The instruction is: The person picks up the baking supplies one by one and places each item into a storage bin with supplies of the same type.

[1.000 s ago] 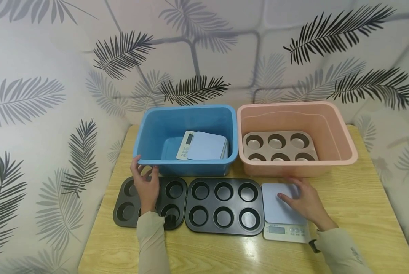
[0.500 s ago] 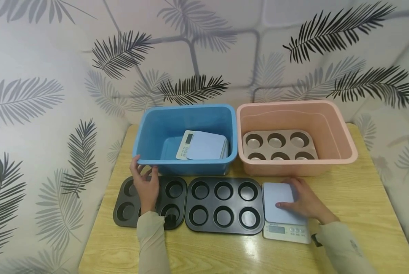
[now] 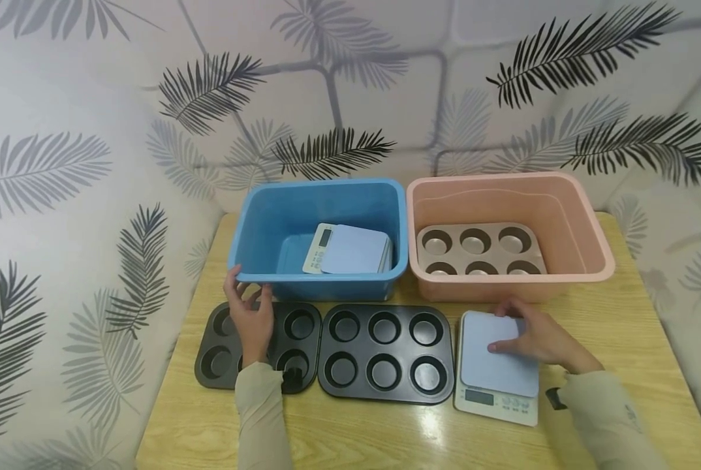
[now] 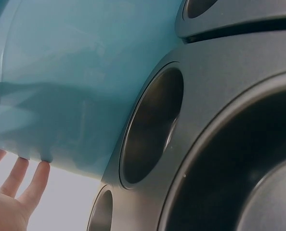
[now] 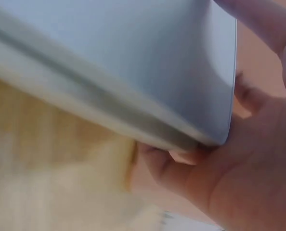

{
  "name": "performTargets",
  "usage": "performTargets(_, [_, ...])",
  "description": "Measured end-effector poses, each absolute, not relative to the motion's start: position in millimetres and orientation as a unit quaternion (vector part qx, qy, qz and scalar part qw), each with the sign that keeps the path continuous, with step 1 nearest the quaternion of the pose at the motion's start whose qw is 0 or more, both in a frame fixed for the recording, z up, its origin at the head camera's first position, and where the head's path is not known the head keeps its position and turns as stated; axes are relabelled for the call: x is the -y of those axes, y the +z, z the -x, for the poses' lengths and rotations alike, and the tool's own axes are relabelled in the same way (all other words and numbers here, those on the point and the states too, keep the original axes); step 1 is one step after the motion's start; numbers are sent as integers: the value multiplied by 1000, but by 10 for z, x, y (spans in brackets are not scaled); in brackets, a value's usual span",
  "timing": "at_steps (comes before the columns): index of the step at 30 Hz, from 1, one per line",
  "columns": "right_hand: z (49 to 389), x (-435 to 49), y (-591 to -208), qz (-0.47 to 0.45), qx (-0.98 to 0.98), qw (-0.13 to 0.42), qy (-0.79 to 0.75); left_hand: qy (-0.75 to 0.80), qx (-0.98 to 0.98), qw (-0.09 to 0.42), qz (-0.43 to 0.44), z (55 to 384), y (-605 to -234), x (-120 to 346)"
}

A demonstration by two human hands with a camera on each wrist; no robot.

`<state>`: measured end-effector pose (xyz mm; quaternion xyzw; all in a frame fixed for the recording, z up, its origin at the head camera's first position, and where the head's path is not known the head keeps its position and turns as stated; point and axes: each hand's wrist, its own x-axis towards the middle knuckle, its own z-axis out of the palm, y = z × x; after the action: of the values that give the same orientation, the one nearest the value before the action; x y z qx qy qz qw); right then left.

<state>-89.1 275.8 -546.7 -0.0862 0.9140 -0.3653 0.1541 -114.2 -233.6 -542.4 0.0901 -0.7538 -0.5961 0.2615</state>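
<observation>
In the head view my right hand [image 3: 538,336] grips a kitchen scale [image 3: 497,356] with a pale platform, a small display and buttons. The right wrist view has fingers curled at the scale's edge [image 5: 157,120] and partly under it, with the thumb along the top. My left hand [image 3: 253,320] is at the front left corner of a blue tub [image 3: 321,279], over a dark muffin tin [image 3: 215,362] that it partly hides. In the left wrist view, extended fingers [image 4: 35,185] touch the tub's edge.
A second dark muffin tin [image 3: 386,352] lies left of the scale. Inside the blue tub rest stacked scales [image 3: 353,250]. The pink tub [image 3: 509,287] beside it holds a bronze muffin tin [image 3: 474,243]. A patterned wall stands behind the wooden table [image 3: 350,437].
My right hand has taken hold of the scale and shifted it slightly right, away from the muffin tin, turning it a little. The left hand stays at the blue tub's corner.
</observation>
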Motion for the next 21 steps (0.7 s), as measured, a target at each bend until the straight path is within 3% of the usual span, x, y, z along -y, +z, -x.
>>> performTargets(7, [947, -2796, -5157, 167, -890, 167, -390, -595, 753, 265, -88, 1146, -5443, 2348])
performTargets(15, [919, -2801, -4799, 240, -827, 229, -454, -594, 755, 265, -87, 1150, -5448, 2351])
performTargets(21, [890, -2748, -4564, 269, -832, 202, -442, -595, 754, 266, -88, 1156, -5454, 2348])
